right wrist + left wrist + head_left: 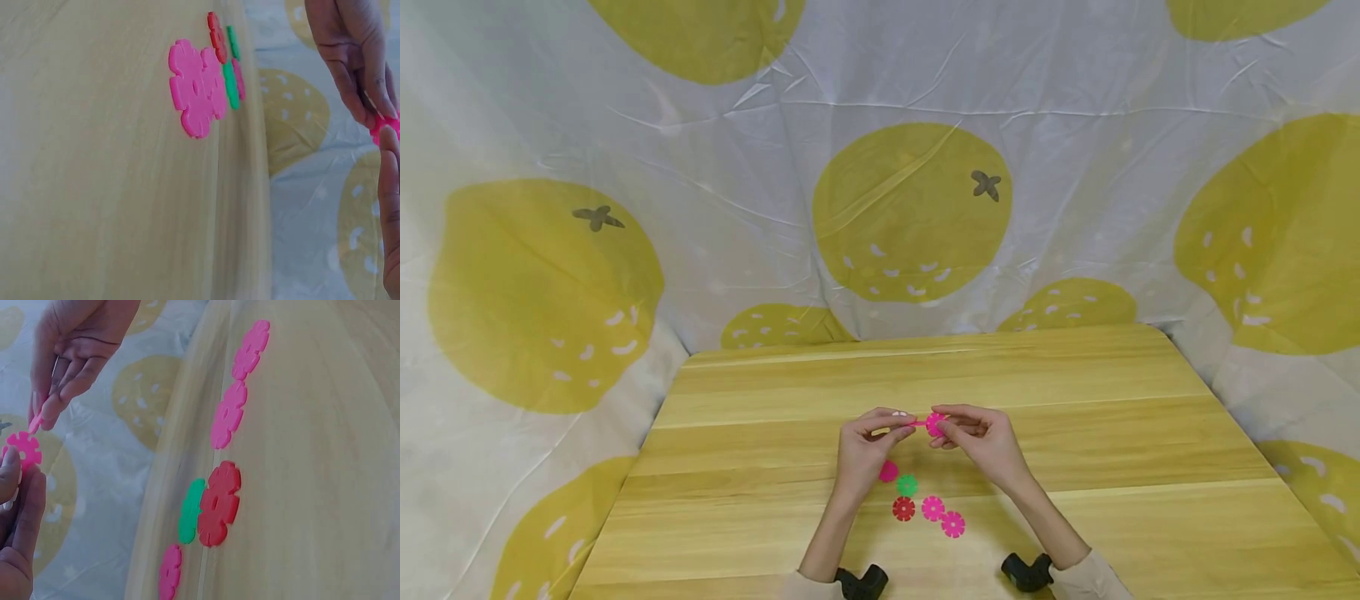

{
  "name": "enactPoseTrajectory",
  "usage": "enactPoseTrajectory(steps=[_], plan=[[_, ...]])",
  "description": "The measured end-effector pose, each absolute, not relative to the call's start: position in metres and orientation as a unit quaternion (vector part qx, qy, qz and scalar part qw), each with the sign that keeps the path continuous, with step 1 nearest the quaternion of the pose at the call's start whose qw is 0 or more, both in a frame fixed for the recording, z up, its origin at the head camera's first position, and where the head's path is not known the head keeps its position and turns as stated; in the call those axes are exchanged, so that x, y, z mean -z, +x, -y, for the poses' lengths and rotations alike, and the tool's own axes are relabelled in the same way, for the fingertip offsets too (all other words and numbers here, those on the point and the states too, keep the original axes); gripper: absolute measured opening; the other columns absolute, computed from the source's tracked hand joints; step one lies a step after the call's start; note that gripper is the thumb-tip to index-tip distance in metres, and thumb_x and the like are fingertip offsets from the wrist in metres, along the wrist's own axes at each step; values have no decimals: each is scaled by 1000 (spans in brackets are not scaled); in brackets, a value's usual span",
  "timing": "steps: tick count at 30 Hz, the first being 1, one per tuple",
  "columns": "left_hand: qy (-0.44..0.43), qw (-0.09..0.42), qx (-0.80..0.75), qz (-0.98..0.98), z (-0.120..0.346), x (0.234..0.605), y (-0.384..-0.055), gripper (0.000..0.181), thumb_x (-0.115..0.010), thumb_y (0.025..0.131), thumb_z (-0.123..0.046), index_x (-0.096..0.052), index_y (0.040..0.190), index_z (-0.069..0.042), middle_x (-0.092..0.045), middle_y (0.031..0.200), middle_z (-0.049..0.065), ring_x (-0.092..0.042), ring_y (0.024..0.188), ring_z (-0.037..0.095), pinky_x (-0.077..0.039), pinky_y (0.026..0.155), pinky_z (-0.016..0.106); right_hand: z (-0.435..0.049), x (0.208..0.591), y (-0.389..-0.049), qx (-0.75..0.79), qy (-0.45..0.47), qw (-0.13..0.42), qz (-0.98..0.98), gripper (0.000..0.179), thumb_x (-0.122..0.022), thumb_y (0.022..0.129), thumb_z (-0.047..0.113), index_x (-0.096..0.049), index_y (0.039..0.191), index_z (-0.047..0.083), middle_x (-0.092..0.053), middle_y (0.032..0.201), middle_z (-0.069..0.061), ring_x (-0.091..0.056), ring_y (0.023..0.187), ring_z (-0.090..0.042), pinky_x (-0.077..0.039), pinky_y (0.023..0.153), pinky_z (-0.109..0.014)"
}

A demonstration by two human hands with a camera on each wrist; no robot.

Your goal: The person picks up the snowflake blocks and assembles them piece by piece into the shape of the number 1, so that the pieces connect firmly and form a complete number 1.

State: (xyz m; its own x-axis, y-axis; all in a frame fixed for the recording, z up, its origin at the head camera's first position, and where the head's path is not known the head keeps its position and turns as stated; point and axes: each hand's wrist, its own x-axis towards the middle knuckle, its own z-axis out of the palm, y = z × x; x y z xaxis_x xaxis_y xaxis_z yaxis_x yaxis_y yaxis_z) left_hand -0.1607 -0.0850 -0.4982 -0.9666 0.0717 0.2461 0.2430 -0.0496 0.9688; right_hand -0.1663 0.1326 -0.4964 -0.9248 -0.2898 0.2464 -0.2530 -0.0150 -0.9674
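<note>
My left hand (pixel 867 446) pinches a pink notched plastic disc (pixel 29 449) between thumb and fingers. My right hand (pixel 992 443) pinches a second pink notched disc (pixel 935 424), held face-on in the head view. Both hands are raised above the table, fingertips close together, and the two discs meet edge to face between them. Below the hands lie more flower-shaped discs: a pink one (pixel 888 472) beside the left wrist, a green one (pixel 907 485), a red one (pixel 903 508) and two more pink ones, the left (pixel 932 508) and the right (pixel 953 524).
The wooden table (pixel 737 483) has a rounded far edge. Behind it hangs a pale cloth (pixel 715 167) printed with yellow fruit. Black wrist-worn devices, one on the left (pixel 863 582) and one on the right (pixel 1027 572), sit beside the beige sleeves (pixel 1090 577).
</note>
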Motion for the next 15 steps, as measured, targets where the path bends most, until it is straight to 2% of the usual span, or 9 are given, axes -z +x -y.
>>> enactPoseTrajectory(steps=[3, 6, 11, 15], plan=[[-108, 68, 715, 687, 88, 497, -161, 10, -79, 89, -3, -82, 97, 2, -74, 100, 24, -73, 94, 14, -63, 83, 27, -136, 495, -167, 691, -181, 6, -700, 28, -67, 100, 6, -70, 125, -6, -74, 97, -30, -79, 79, -33, -61, 77, -56], [-105, 70, 715, 687, 91, 496, -161, 9, -79, 89, -3, -82, 96, 1, -74, 100, 24, -72, 92, 14, -63, 81, 26, -137, 494, -167, 695, -185, 3, -695, 28, -67, 99, 4, -70, 124, -8, -74, 97, -32, -79, 78, -30, -60, 76, -57], [-130, 56, 718, 682, 91, 497, -161, 13, -78, 90, -3, -80, 100, 5, -74, 104, 27, -73, 95, 14, -63, 83, 28, -135, 495, -167, 684, -215, 6, -697, 30, -66, 100, 3, -67, 125, -13, -74, 98, -32, -78, 80, -35, -61, 76, -53], [-154, 51, 724, 670, 91, 496, -161, 15, -77, 89, -1, -79, 101, 8, -73, 107, 29, -73, 99, 16, -63, 84, 31, -133, 495, -166, 673, -223, -1, -705, 29, -66, 100, 3, -68, 125, -12, -76, 99, -28, -78, 81, -37, -62, 76, -50]])
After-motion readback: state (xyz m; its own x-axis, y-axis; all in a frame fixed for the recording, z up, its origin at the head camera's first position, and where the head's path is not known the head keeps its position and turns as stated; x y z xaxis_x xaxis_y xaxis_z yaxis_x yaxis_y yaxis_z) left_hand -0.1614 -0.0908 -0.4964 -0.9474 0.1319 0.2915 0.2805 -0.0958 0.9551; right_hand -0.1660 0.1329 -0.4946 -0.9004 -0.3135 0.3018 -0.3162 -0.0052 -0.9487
